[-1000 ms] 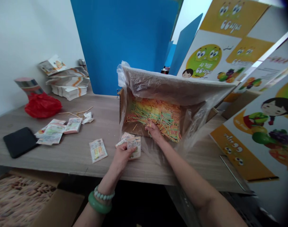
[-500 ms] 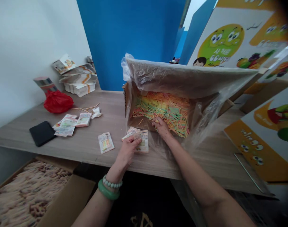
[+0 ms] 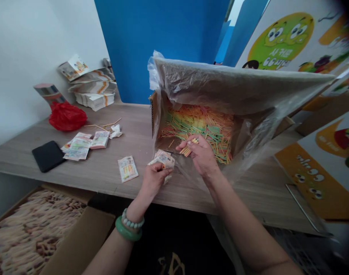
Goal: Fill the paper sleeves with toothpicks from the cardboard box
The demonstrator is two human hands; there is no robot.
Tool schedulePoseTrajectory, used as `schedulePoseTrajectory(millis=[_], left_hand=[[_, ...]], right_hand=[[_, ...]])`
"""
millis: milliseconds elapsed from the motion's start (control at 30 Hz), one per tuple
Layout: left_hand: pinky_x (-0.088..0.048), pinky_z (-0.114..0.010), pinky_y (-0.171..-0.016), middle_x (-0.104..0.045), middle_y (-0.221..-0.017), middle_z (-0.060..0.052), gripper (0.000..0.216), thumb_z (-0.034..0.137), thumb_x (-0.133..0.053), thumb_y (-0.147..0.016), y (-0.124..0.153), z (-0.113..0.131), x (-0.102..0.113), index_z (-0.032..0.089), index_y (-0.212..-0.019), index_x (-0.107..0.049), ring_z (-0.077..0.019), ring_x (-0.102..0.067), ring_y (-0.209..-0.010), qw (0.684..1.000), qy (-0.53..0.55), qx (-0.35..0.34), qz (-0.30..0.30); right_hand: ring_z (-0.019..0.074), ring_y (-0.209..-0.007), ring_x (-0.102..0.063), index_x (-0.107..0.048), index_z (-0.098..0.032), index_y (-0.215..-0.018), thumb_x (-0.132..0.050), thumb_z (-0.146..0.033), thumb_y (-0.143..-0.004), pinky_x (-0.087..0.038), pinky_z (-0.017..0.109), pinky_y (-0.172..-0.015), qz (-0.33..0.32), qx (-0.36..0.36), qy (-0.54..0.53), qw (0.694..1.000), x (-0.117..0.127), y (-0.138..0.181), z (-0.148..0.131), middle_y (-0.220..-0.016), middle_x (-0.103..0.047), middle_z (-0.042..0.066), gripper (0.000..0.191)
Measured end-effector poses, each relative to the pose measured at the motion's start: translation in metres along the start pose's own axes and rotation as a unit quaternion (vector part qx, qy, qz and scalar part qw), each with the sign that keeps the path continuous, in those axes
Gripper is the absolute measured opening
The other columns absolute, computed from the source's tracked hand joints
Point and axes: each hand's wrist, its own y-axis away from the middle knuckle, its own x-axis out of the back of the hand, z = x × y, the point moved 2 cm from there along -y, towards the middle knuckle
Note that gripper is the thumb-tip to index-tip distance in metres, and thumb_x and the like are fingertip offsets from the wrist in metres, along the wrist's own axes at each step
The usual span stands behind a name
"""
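My left hand (image 3: 153, 179) is closed on a small printed packet (image 3: 164, 159) at the front of the wooden table (image 3: 134, 126). My right hand (image 3: 201, 152) is lifted just in front of the box mouth, its fingers pinched on a few thin coloured sticks (image 3: 188, 148). Behind it a cardboard box (image 3: 157, 114) lined with clear plastic lies on its side, holding a heap of coloured sticks (image 3: 203, 126). One filled packet (image 3: 127, 168) lies flat on the table left of my left hand.
More packets (image 3: 82, 145), a black phone (image 3: 47, 155), a red bag (image 3: 66, 116) and a stack of empty packets (image 3: 91, 91) sit at the left. An open carton (image 3: 85, 236) of finished packets stands below the table. Printed cartons (image 3: 317, 160) crowd the right.
My right hand has come out of the stick heap, holding a few sticks, and moved toward the packet. My left hand has tilted the packet up.
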Motion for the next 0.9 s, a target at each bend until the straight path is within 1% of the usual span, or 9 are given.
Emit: schedulePoseTrajectory(millis=[133, 200, 267, 433, 567, 667, 767, 833, 900], left_hand=[[-0.025, -0.025, -0.049, -0.048, -0.053, 0.004, 0.029, 0.040, -0.079, -0.063, 0.003, 0.004, -0.001, 0.018, -0.060, -0.061, -0.0088, -0.035, -0.050, 1.000, -0.009, -0.003, -0.013], [-0.024, -0.024, -0.048, -0.046, -0.052, 0.004, 0.029, 0.040, -0.080, -0.062, 0.005, 0.008, -0.001, 0.017, -0.061, -0.062, -0.0081, -0.034, -0.049, 1.000, -0.005, 0.006, -0.023], [-0.023, -0.024, -0.047, -0.045, -0.050, 0.005, 0.029, 0.040, -0.080, -0.061, 0.008, 0.012, -0.001, 0.018, -0.061, -0.061, -0.0073, -0.032, -0.047, 0.999, 0.002, 0.017, -0.030], [-0.022, -0.024, -0.046, -0.045, -0.051, 0.005, 0.031, 0.040, -0.079, -0.063, 0.015, 0.016, 0.001, 0.017, -0.058, -0.058, -0.0064, -0.032, -0.045, 0.999, 0.002, 0.020, -0.038], [-0.022, -0.024, -0.045, -0.044, -0.050, 0.005, 0.033, 0.043, -0.080, -0.064, 0.016, 0.015, 0.001, 0.017, -0.058, -0.060, -0.0062, -0.032, -0.044, 0.999, 0.015, 0.012, -0.040], [-0.021, -0.024, -0.044, -0.043, -0.050, 0.006, 0.032, 0.045, -0.080, -0.065, 0.017, 0.015, 0.000, 0.017, -0.062, -0.065, -0.0061, -0.031, -0.043, 0.999, 0.024, 0.011, -0.045], [-0.020, -0.023, -0.043, -0.043, -0.049, 0.006, 0.032, 0.045, -0.080, -0.065, 0.019, 0.014, 0.001, 0.017, -0.064, -0.066, -0.0062, -0.031, -0.043, 0.999, 0.028, 0.009, -0.042], [-0.021, -0.024, -0.044, -0.042, -0.049, 0.006, 0.031, 0.044, -0.080, -0.065, 0.019, 0.014, 0.001, 0.017, -0.062, -0.065, -0.0064, -0.032, -0.043, 0.999, 0.032, 0.008, -0.040], [-0.021, -0.024, -0.045, -0.041, -0.048, 0.006, 0.031, 0.043, -0.080, -0.067, 0.020, 0.013, 0.000, 0.017, -0.059, -0.063, -0.0068, -0.032, -0.043, 0.998, 0.039, 0.004, -0.041]], right_hand=[[0.0190, -0.083, -0.070, -0.048, -0.027, -0.089, -0.063, -0.040, -0.084, -0.053, 0.037, -0.079, -0.026, 0.013, -0.048, 0.998, -0.032, 0.015, -0.014, -0.077, -0.069, -0.003, 0.020], [0.0189, -0.084, -0.069, -0.049, -0.027, -0.089, -0.063, -0.041, -0.085, -0.054, 0.037, -0.080, -0.036, 0.017, -0.045, 0.998, -0.040, 0.019, -0.013, -0.078, -0.070, -0.002, 0.021], [0.0186, -0.085, -0.069, -0.050, -0.026, -0.089, -0.063, -0.040, -0.086, -0.053, 0.037, -0.081, -0.041, 0.019, -0.040, 0.998, -0.043, 0.021, -0.008, -0.079, -0.070, -0.002, 0.019], [0.0193, -0.088, -0.070, -0.051, -0.026, -0.089, -0.064, -0.034, -0.085, -0.052, 0.037, -0.081, -0.052, -0.002, -0.047, 0.998, -0.038, 0.026, 0.004, -0.074, -0.069, -0.003, 0.016], [0.0193, -0.084, -0.068, -0.052, -0.026, -0.086, -0.062, -0.036, -0.084, -0.051, 0.034, -0.075, -0.067, -0.032, -0.009, 0.997, -0.032, 0.029, 0.007, -0.076, -0.071, -0.001, 0.015], [0.0175, -0.073, -0.065, -0.050, -0.026, -0.087, -0.060, -0.035, -0.084, -0.048, 0.031, -0.068, -0.034, -0.037, 0.004, 0.999, -0.027, 0.030, 0.009, -0.077, -0.072, -0.001, 0.014], [0.0176, -0.070, -0.063, -0.047, -0.026, -0.088, -0.059, -0.033, -0.083, -0.048, 0.032, -0.069, 0.003, -0.026, -0.002, 1.000, -0.022, 0.030, 0.009, -0.077, -0.072, -0.001, 0.014], [0.0176, -0.071, -0.064, -0.047, -0.026, -0.087, -0.059, -0.033, -0.083, -0.048, 0.032, -0.070, -0.001, -0.032, 0.000, 0.999, -0.020, 0.031, 0.010, -0.077, -0.072, -0.001, 0.014], [0.0173, -0.073, -0.064, -0.048, -0.026, -0.086, -0.060, -0.034, -0.083, -0.048, 0.033, -0.073, -0.024, -0.052, 0.007, 0.998, -0.021, 0.033, 0.012, -0.080, -0.073, -0.001, 0.014]])
